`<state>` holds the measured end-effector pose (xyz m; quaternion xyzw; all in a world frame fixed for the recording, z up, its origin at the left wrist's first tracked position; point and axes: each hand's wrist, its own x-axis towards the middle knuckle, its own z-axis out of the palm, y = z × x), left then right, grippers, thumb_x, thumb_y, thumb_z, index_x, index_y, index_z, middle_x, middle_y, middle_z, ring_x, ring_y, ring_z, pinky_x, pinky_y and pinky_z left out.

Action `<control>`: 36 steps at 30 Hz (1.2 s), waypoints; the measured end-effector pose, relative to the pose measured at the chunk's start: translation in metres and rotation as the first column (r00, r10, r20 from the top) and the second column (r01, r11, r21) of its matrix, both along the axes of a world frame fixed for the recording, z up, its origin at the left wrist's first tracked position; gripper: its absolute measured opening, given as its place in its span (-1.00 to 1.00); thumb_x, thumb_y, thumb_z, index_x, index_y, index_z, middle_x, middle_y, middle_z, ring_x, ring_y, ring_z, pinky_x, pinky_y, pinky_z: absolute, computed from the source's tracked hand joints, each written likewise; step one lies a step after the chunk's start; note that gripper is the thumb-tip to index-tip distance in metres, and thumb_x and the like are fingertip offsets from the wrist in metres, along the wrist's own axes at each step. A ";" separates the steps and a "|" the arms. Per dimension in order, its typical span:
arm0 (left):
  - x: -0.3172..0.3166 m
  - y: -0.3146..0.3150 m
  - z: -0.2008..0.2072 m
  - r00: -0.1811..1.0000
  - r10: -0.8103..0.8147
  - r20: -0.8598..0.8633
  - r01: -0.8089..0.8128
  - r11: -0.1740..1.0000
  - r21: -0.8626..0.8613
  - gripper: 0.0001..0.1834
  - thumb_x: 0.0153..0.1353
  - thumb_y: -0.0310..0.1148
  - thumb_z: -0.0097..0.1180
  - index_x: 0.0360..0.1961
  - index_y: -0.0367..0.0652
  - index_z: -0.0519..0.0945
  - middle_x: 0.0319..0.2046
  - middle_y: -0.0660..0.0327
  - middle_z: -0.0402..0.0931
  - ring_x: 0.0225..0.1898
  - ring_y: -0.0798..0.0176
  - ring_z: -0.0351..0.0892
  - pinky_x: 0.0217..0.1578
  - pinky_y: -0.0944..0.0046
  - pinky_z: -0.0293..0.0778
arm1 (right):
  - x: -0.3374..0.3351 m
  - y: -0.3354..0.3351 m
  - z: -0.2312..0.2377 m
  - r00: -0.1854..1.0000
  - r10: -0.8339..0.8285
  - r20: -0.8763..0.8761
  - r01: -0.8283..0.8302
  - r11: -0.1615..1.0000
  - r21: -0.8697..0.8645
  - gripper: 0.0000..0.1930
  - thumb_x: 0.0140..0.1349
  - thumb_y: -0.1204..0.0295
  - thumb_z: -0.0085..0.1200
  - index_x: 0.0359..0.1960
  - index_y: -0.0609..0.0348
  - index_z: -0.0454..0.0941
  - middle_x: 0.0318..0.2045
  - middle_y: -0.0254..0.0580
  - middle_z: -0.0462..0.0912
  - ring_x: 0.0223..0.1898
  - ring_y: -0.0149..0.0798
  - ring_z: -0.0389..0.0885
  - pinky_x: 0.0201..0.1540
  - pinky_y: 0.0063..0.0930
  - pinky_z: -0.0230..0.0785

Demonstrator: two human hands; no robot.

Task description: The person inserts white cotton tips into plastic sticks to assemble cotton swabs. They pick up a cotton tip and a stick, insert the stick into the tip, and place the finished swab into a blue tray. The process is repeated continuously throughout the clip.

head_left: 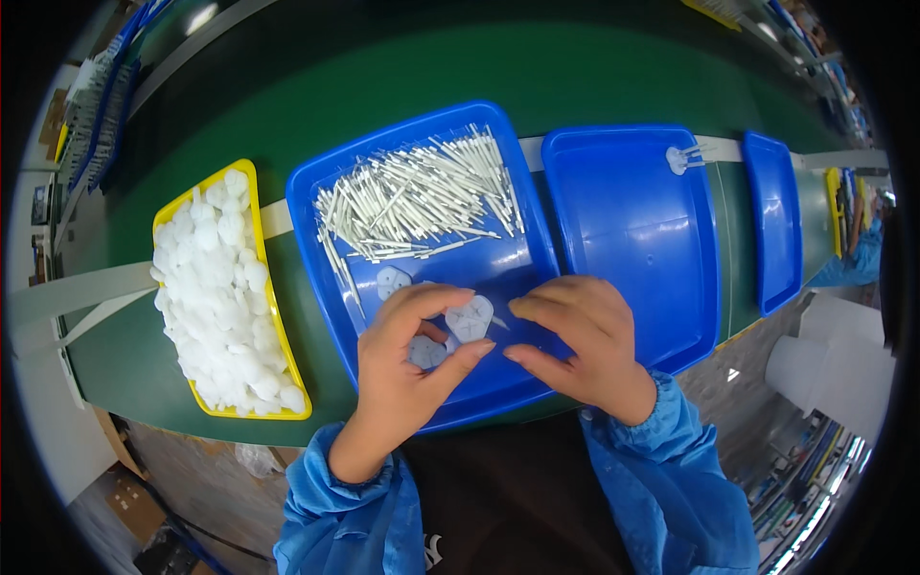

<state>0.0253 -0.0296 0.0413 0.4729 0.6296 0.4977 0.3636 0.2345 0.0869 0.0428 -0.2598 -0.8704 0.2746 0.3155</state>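
Note:
My left hand [402, 359] pinches a small translucent white plastic piece [470, 319], rounded-triangular with cross-shaped marks on its face. Just right of it, my right hand [589, 340] has its thumb and fingers apart, with nothing visible between them. Both hands are over the near part of a blue tray [302, 206]. Many thin white sticks [417, 196] lie heaped in that tray's far half. A similar plastic piece [391, 279] rests beyond my left hand, and another piece [427, 352] shows partly behind its fingers.
At left, a yellow tray [305, 393] is piled with white rounded pieces [216, 287]. A second blue tray [637, 259] at right holds a plastic piece with sticks [678, 159] in its far corner. Farther right are another blue tray [776, 225] and a person's blue sleeve [856, 261].

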 end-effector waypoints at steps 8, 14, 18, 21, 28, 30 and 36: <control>-0.001 0.000 0.008 0.990 -0.038 -0.135 0.046 0.997 0.060 -0.40 0.13 -0.54 0.63 0.24 -0.13 0.77 0.12 0.09 0.74 -0.03 0.16 0.75 -0.12 0.25 0.66 | 0.001 -0.007 0.007 0.990 0.087 0.111 -0.112 0.965 0.238 -0.56 0.12 0.39 0.46 0.10 -0.13 0.86 0.07 -0.37 0.77 -0.08 -0.22 0.77 -0.05 -0.32 0.49; 0.000 0.000 0.009 0.999 -0.053 -0.012 0.053 0.998 0.031 -0.38 0.14 -0.54 0.61 0.27 -0.15 0.76 0.14 0.07 0.76 0.02 0.12 0.75 -0.05 0.21 0.67 | 0.002 -0.008 0.002 0.994 0.088 0.070 -0.098 0.984 0.150 -0.54 0.12 0.42 0.48 0.13 -0.16 0.86 0.06 -0.35 0.76 -0.05 -0.21 0.76 -0.05 -0.30 0.49; 0.003 -0.002 0.010 0.994 -0.033 -0.108 0.038 0.999 0.038 -0.40 0.13 -0.56 0.61 0.25 -0.16 0.77 0.13 0.05 0.77 0.06 0.04 0.76 0.03 0.15 0.67 | 0.001 -0.009 0.002 0.989 0.140 0.035 -0.142 0.989 0.050 -0.53 0.14 0.44 0.49 0.15 -0.14 0.86 0.07 -0.32 0.76 -0.05 -0.19 0.75 -0.05 -0.29 0.50; 0.004 -0.002 0.011 0.983 -0.017 -0.183 0.030 0.997 0.065 -0.40 0.11 -0.58 0.61 0.23 -0.18 0.78 0.13 0.04 0.77 0.08 -0.02 0.76 0.09 0.12 0.66 | 0.000 -0.010 0.003 0.989 0.141 0.038 -0.142 0.989 0.042 -0.51 0.14 0.45 0.48 0.17 -0.14 0.85 0.09 -0.29 0.75 -0.04 -0.17 0.74 -0.04 -0.28 0.50; 0.004 -0.001 0.013 0.979 -0.005 -0.203 0.027 0.994 0.107 -0.39 0.07 -0.59 0.61 0.22 -0.21 0.78 0.13 0.03 0.78 0.10 -0.04 0.77 0.13 0.07 0.65 | 0.008 -0.010 -0.001 0.990 0.123 0.066 -0.128 0.990 0.067 -0.48 0.14 0.45 0.48 0.20 -0.15 0.84 0.09 -0.29 0.73 -0.05 -0.15 0.74 -0.03 -0.26 0.52; 0.003 -0.002 0.012 0.980 -0.002 -0.198 0.023 0.994 0.105 -0.39 0.07 -0.60 0.61 0.22 -0.21 0.78 0.13 0.03 0.78 0.10 -0.04 0.77 0.13 0.06 0.65 | 0.009 -0.010 -0.001 0.990 0.125 0.065 -0.130 0.988 0.079 -0.49 0.12 0.45 0.48 0.18 -0.15 0.85 0.08 -0.29 0.73 -0.05 -0.15 0.74 -0.03 -0.26 0.52; 0.004 -0.001 0.014 0.972 -0.038 -0.232 0.064 0.992 0.106 -0.38 0.09 -0.61 0.59 0.24 -0.20 0.77 0.15 0.03 0.78 0.09 -0.03 0.76 0.08 0.10 0.66 | 0.008 -0.009 0.008 0.986 0.149 0.072 -0.159 0.973 0.167 -0.49 0.07 0.45 0.45 0.14 -0.14 0.87 0.09 -0.28 0.73 -0.04 -0.15 0.75 -0.02 -0.26 0.53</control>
